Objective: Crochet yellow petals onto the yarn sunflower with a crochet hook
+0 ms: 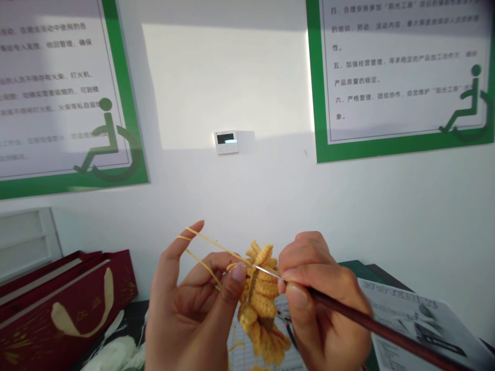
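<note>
My left hand [197,299] pinches the upper edge of a yellow crochet piece [264,296] between thumb and fingertips. The piece is ruffled, with a thin brownish band running down it. Yellow yarn [212,242] loops over my raised left index finger and runs back to the work. In my right hand [320,293] is a crochet hook [348,314], held like a pencil, with a dark red-brown handle and a thin metal shaft. Its tip meets the crochet piece close to my left thumb. Whether the hook's end sits inside a stitch is too small to tell.
Dark red gift bags [69,314] with a cream ribbon handle stand at left, beside white yarn [116,353]. Printed sheets [425,319] lie at right over a green cutting mat [353,269]. Behind is a white wall with a small panel [226,142] and green-framed posters [323,103].
</note>
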### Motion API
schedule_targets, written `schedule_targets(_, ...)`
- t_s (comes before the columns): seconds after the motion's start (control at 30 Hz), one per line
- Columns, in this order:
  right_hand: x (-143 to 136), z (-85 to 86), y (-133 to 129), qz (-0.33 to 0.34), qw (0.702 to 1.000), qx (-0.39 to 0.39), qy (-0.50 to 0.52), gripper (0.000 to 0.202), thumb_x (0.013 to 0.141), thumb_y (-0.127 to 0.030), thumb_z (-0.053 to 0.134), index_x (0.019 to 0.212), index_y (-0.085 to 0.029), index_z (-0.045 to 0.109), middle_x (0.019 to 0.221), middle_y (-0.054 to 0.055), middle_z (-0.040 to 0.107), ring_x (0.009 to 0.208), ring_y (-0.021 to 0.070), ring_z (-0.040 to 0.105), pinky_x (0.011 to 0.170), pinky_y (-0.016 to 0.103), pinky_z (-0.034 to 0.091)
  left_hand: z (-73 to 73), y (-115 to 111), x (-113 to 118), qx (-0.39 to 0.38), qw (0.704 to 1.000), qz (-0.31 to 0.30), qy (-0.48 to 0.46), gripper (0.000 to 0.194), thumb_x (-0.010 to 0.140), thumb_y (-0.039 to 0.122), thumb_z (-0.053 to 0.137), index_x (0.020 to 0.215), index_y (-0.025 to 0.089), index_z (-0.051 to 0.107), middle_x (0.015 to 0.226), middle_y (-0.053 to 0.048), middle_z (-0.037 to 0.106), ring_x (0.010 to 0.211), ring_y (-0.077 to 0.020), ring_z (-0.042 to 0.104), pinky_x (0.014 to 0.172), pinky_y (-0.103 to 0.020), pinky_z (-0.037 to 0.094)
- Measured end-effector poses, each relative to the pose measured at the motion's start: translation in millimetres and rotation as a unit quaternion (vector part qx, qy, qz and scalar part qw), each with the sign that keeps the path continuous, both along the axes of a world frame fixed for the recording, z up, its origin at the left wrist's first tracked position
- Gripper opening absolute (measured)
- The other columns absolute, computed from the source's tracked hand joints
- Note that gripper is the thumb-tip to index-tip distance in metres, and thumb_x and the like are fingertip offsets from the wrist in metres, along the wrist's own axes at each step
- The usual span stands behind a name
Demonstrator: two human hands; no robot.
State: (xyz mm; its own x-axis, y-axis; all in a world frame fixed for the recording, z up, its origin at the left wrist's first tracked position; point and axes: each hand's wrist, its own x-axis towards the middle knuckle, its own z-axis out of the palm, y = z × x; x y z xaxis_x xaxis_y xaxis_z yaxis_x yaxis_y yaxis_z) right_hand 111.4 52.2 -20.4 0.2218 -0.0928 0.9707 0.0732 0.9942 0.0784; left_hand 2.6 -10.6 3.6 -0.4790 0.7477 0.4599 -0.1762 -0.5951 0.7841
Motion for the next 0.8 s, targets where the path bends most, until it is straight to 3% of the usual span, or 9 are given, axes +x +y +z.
schedule_targets(0.23,-1.5,-9.5,3.4,0.088,0.994,-0.061,-0.001,0.01,0.098,-0.009,0.056,0.097,-0.018,0.062,0.076,0.002,0.061,0.074,0.0179,0.06,0.068,0.036,0.051,1.0,-1.6,1.3,-0.002,1.0,0.006,-0.003,0.076,0.072,0.011,0.086,0.141,0.03,0.059,0.073,-0.001,0.076,0.063,-0.0176,0.069,0.062,-0.027,0.062)
schedule_targets(0.6,-2.7,-6.2,2.4,0.076,0.995,-0.062,0.01,0.01,0.098,-0.01,0.056,0.098,-0.018,0.062,0.076,0.002,0.062,0.073,0.0176,0.061,0.069,0.036,0.051,2.3,-0.3,-2.4,-0.023,0.999,-0.039,-0.027,0.076,0.071,0.011,0.089,0.14,0.028,0.061,0.072,0.001,0.073,0.066,-0.0158,0.066,0.062,-0.023,0.059)
schedule_targets(0.8,-1.8,-9.2,1.9,0.064,0.996,-0.065,-0.001,0.011,0.096,-0.008,0.057,0.096,-0.019,0.061,0.077,0.001,0.063,0.074,0.0163,0.06,0.07,0.036,0.051,3.2,0.4,-7.5,-0.043,0.997,-0.067,0.009,0.08,0.073,0.016,0.092,0.144,0.027,0.056,0.078,-0.001,0.076,0.072,-0.0175,0.069,0.07,-0.027,0.061)
